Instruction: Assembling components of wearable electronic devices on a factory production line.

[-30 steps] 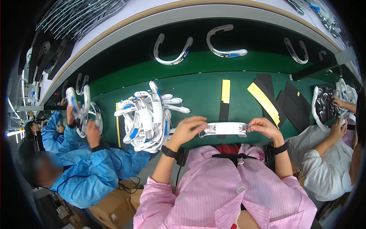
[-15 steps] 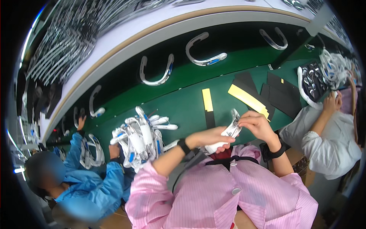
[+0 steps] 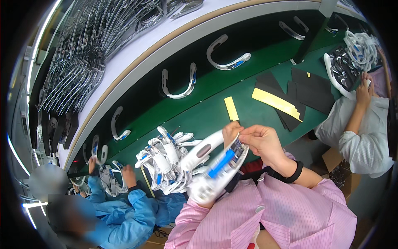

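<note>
Both hands are on a white U-shaped neck fan, held above the bench edge in front of my chest. One arm of it has a vented panel; the other is uncovered, showing a blue block and circuitry, and its lower end is smeared by motion. My left hand is closed around the fan near the bend, its wrist and forearm hidden behind the white body. My right hand pinches the uncovered part near the same place, thumb and fingertips together. Any small part between those fingertips is too small to make out.
A heap of white neck fans lies left on the green bench. Yellow strips and black sheets lie right. Fans stand along the back below a white shelf. Co-workers sit left in blue and right in white.
The fan has turned in my hands, so its uncovered inside and both arms now show, extending left. My left hand has gone behind it. The whole view has shifted slightly.
</note>
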The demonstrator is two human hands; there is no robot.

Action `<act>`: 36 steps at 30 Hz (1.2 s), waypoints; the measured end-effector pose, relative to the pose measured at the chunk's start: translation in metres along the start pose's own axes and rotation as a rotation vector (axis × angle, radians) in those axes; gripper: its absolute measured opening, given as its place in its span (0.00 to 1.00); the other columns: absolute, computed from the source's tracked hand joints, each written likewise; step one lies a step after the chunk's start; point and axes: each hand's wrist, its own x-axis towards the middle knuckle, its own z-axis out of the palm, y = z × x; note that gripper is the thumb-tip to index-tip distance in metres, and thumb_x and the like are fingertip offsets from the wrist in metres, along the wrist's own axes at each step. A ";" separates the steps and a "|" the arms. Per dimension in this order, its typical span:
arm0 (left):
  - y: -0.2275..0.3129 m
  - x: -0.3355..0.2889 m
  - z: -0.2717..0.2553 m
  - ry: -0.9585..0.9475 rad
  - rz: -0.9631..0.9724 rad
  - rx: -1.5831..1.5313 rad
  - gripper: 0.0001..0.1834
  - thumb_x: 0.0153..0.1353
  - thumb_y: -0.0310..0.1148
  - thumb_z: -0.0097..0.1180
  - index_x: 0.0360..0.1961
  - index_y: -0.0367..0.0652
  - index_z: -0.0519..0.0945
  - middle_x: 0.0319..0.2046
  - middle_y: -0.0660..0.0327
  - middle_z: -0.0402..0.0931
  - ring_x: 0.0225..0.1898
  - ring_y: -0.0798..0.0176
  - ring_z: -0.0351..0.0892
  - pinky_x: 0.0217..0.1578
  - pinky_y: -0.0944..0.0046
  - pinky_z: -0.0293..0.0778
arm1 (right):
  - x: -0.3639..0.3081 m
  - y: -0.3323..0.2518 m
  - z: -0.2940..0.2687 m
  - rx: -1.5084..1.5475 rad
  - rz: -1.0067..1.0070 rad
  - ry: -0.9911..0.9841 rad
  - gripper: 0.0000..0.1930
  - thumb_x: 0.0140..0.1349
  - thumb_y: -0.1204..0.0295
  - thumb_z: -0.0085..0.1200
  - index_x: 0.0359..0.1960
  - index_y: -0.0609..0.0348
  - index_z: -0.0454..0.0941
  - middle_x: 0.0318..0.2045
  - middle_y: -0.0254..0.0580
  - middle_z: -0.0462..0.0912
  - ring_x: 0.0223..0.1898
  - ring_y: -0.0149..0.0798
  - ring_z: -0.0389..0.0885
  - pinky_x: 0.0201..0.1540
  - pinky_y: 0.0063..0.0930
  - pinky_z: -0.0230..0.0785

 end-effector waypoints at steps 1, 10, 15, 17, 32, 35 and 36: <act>-0.003 0.004 0.002 -0.010 -0.002 -0.005 0.14 0.52 0.26 0.59 0.40 0.40 0.71 0.40 0.47 0.68 0.40 0.42 0.68 0.39 0.48 0.64 | 0.000 -0.002 0.003 -0.033 0.007 -0.006 0.06 0.54 0.78 0.60 0.32 0.67 0.79 0.20 0.34 0.77 0.14 0.19 0.63 0.15 0.15 0.48; 0.006 0.027 -0.008 0.128 0.093 0.344 0.15 0.41 0.20 0.64 0.27 0.44 0.71 0.35 0.55 0.65 0.39 0.48 0.65 0.40 0.51 0.60 | -0.014 0.008 0.001 -0.434 -0.413 -0.051 0.08 0.57 0.76 0.57 0.38 0.64 0.81 0.30 0.38 0.80 0.29 0.27 0.77 0.30 0.18 0.68; -0.004 0.022 -0.011 0.125 0.078 0.377 0.14 0.41 0.20 0.64 0.24 0.45 0.70 0.35 0.56 0.64 0.39 0.49 0.66 0.41 0.51 0.60 | -0.023 -0.001 0.002 -0.579 -0.546 -0.171 0.08 0.57 0.77 0.56 0.39 0.64 0.80 0.32 0.40 0.80 0.27 0.29 0.77 0.28 0.19 0.68; 0.001 0.024 -0.014 0.121 0.073 0.377 0.14 0.41 0.19 0.64 0.24 0.45 0.70 0.35 0.57 0.64 0.39 0.49 0.66 0.41 0.51 0.60 | -0.024 -0.012 0.001 -0.679 -0.571 -0.213 0.08 0.57 0.78 0.55 0.39 0.64 0.78 0.33 0.40 0.80 0.26 0.29 0.77 0.28 0.19 0.68; 0.002 0.038 -0.014 0.310 0.312 0.229 0.26 0.39 0.15 0.64 0.33 0.52 0.64 0.36 0.57 0.63 0.39 0.50 0.64 0.44 0.45 0.62 | -0.026 -0.019 0.004 -0.613 -0.446 -0.241 0.06 0.52 0.79 0.60 0.32 0.58 0.81 0.28 0.33 0.78 0.15 0.20 0.63 0.19 0.18 0.54; 0.001 0.041 -0.013 0.340 0.348 0.237 0.29 0.39 0.14 0.63 0.36 0.54 0.63 0.36 0.57 0.63 0.38 0.50 0.64 0.44 0.46 0.62 | -0.029 -0.016 0.010 -0.596 -0.590 -0.200 0.07 0.52 0.79 0.59 0.34 0.58 0.81 0.28 0.33 0.76 0.18 0.21 0.64 0.20 0.18 0.54; 0.000 0.042 -0.013 0.362 0.346 0.237 0.29 0.39 0.14 0.63 0.36 0.55 0.63 0.35 0.57 0.64 0.37 0.50 0.64 0.43 0.46 0.62 | -0.029 -0.013 0.011 -0.631 -0.680 -0.187 0.07 0.53 0.79 0.59 0.34 0.59 0.81 0.28 0.33 0.75 0.20 0.22 0.66 0.22 0.18 0.55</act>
